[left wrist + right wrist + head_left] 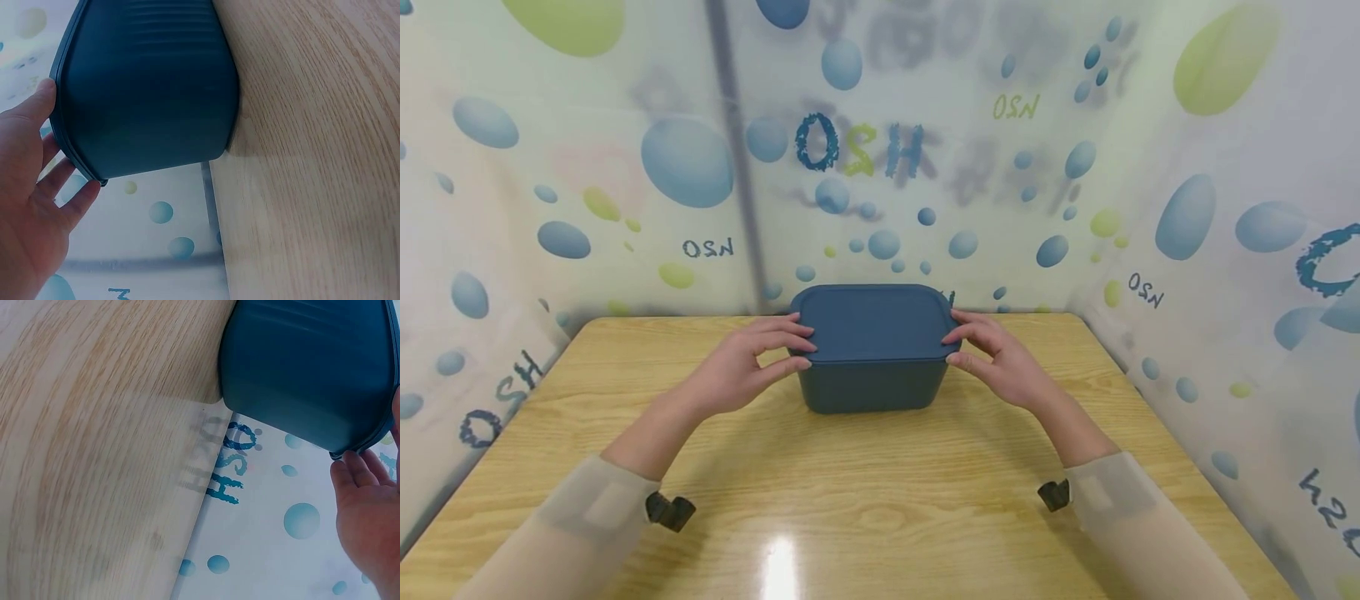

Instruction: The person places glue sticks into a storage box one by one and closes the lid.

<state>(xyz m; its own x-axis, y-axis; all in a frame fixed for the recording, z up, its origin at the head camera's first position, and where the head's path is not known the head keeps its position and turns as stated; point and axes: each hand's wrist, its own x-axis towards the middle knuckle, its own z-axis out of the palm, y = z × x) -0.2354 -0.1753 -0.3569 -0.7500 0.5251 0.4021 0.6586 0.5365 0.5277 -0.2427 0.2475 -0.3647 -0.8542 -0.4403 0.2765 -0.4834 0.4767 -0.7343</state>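
Note:
A dark blue lidded storage box [874, 387] stands upright at the far edge of the wooden table, its lid [874, 323] on top. My left hand [752, 362] touches the lid's left end, fingertips lying over the edge and thumb at the front corner. On the opposite end, my right hand [1003, 358] touches the lid the same way. In the left wrist view, the thumb and fingers [81, 200] are spread along the rim. The right fingers [359, 469] meet the rim's corner in the right wrist view. The box's contents are hidden.
The light wooden table [880, 492] reaches from me to the back. Pale walls [880, 208] with blue and green ovals and lettering enclose it behind and at both sides. A small black device sits at each sleeve cuff.

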